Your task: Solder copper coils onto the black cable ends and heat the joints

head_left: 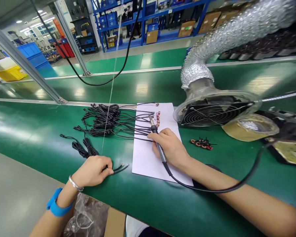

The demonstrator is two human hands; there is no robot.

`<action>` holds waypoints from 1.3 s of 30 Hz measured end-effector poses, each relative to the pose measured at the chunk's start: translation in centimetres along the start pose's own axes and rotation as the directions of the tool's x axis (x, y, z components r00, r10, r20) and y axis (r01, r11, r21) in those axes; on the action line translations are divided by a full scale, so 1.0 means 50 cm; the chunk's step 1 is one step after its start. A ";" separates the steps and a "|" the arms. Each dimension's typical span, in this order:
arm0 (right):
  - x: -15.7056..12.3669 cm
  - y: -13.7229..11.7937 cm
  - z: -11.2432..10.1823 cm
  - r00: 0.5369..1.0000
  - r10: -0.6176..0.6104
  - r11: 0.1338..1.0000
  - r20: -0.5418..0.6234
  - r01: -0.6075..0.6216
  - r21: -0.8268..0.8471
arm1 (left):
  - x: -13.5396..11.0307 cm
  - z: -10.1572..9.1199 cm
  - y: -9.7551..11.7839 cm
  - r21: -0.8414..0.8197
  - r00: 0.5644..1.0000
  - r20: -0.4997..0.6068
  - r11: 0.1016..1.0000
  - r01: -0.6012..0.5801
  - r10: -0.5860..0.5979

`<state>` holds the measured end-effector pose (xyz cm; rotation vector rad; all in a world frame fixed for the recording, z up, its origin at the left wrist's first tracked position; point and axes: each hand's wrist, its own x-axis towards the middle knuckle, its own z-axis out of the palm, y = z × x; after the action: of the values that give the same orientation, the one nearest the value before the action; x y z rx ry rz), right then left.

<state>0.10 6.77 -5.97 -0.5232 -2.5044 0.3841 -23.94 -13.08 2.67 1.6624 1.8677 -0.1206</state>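
My left hand (95, 169) is closed on black cables (118, 169), whose ends stick out to the right past my fingertips. Two small coiled bundles (85, 148) lie just behind that hand. In my right hand (171, 146) is a soldering iron (160, 149), its metal tip pointing away from me over a white sheet (145, 158). A larger heap of coiled black cables (105, 120) lies left of the sheet, with their ends laid out across it. Small copper-coloured parts (158, 119) sit in a row near those ends.
A fan hood (214, 113) with a silver duct (199, 65) stands at the back right. Right of the sheet is a small pile of red and black parts (201, 143). The iron's cord (212, 190) crosses over my right forearm. An open carton (114, 222) stands below the front edge.
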 end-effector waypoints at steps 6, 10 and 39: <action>-0.005 -0.006 -0.020 0.999 -0.007 1.000 -0.050 0.008 0.017 | -0.021 0.008 0.015 -0.039 0.998 -0.063 0.999 0.007 -0.010; -0.024 -0.025 -0.079 0.988 0.000 0.998 -0.156 0.010 0.066 | -0.011 -0.009 0.051 -0.061 0.976 -0.218 0.998 0.007 -0.020; -0.250 0.130 -0.220 0.806 0.525 0.848 -0.272 -0.524 0.084 | 0.206 -0.037 0.118 0.282 0.928 -0.367 0.942 0.180 -0.067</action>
<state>17.87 8.75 -5.14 -1.1929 -2.0451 0.4790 -19.27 -2.15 0.94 1.8699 2.3268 -0.1881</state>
